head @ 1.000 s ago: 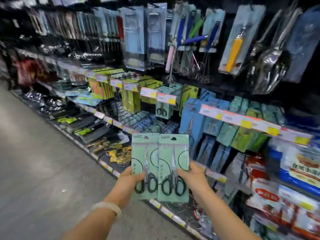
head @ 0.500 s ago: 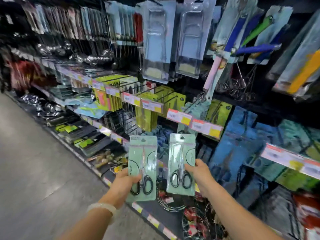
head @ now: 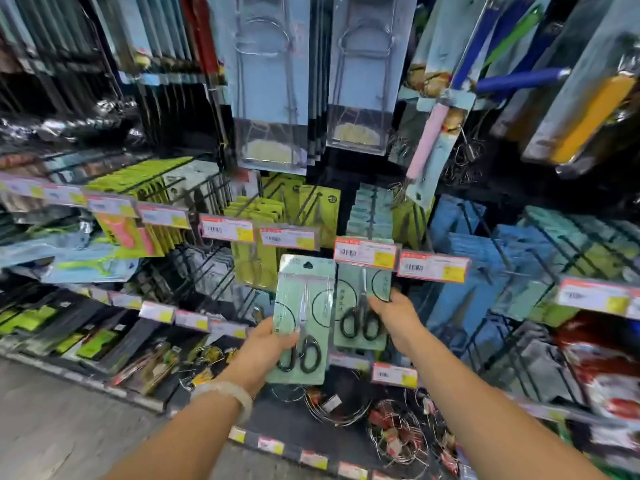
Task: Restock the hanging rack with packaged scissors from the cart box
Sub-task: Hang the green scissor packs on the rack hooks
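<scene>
Right scissors pack point(head: 362, 306) top hidden behind price tag point(head: 365, 252), pinched by right hand point(head: 393, 315), left hand point(head: 265, 348) gripping left scissors pack point(head: 303, 317), both upright, blades pointing up

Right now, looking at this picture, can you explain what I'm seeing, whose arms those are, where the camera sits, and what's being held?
There is no machine here: the two bare arms belong to a person, and the single wide-angle camera is worn on their head, looking forward and down. They face a shop's hanging rack of wire hooks with red-and-yellow price tags. The left hand, with a pale bangle on its wrist, grips a mint-green card pack of black-handled scissors. The right hand pinches a second matching scissors pack, raised just under a price tag, close to the hooks. Around them hang yellow-green, blue and clear packs of kitchen tools; the details are blurred.
</scene>
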Tool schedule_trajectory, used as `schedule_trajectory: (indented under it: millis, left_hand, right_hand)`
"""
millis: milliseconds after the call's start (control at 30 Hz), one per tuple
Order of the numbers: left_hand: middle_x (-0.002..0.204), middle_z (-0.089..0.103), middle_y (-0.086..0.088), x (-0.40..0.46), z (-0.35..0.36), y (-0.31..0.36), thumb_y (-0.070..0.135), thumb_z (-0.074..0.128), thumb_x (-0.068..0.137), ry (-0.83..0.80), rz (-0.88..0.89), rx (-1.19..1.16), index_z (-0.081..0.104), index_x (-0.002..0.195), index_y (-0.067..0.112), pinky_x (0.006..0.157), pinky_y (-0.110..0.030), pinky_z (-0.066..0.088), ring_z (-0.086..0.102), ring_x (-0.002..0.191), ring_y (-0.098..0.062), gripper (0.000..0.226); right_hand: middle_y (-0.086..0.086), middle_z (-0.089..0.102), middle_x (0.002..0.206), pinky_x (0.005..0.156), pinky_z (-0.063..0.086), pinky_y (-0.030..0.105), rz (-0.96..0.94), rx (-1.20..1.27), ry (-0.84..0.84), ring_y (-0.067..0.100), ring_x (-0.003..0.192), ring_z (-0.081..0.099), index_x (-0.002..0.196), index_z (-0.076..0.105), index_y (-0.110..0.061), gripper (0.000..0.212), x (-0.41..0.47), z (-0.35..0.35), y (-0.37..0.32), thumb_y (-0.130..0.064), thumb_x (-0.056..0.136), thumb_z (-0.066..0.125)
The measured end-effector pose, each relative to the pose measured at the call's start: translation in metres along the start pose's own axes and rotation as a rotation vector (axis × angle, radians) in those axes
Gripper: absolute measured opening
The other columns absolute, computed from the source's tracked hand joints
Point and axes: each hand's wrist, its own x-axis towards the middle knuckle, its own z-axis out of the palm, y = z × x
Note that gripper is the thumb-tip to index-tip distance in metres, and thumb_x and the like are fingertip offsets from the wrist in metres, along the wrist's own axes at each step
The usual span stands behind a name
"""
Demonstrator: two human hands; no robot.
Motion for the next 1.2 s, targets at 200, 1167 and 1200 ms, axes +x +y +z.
schedule_trajectory:
  millis: [200, 1167, 1200]
  left_hand:
    - [0.145, 0.043, -0.003, 0.02, -0.011, -0.007, 0.02, 0.064, 0.089, -0.07, -0.023, 0.015, 0.038, 0.14, 0.011, 0.113, -0.046, 0.032, 0.043, 0.133, -0.028, 0.059]
    - [0.093, 0.062, -0.007, 0.069, 0.064, 0.025, 0.021, 0.055, 0.094, 0.032, 0.243, 0.374, 0.06, 0.11, 0.008, 0.066, -0.027, 0.039, 0.052, 0.07, -0.016, 0.022]
    - [0.098, 0.064, -0.008, 0.07, 0.064, 0.023, 0.022, 0.056, 0.094, 0.032, 0.232, 0.374, 0.06, 0.112, 0.008, 0.07, -0.027, 0.041, 0.055, 0.077, -0.018, 0.023]
  right_hand:
    - [0.012, 0.052, 0.133, 0.091, 0.039, 0.028, 0.114, 0.005, 0.073, 0.025, 0.113, 0.051, 0.134, 0.042, -0.003, 0.044, 0.013, 0.012, 0.004, -0.013, 0.093, 0.054]
    - [0.006, 0.05, 0.08, 0.081, 0.049, 0.042, -0.024, -0.254, 0.118, 0.021, 0.08, 0.05, 0.119, 0.047, -0.007, 0.027, -0.005, 0.003, 0.007, -0.016, 0.093, 0.053]
    - [0.005, 0.049, 0.08, 0.079, 0.048, 0.04, -0.014, -0.265, 0.125, 0.02, 0.081, 0.049, 0.12, 0.046, -0.007, 0.028, -0.003, 0.004, 0.009, -0.016, 0.094, 0.052]
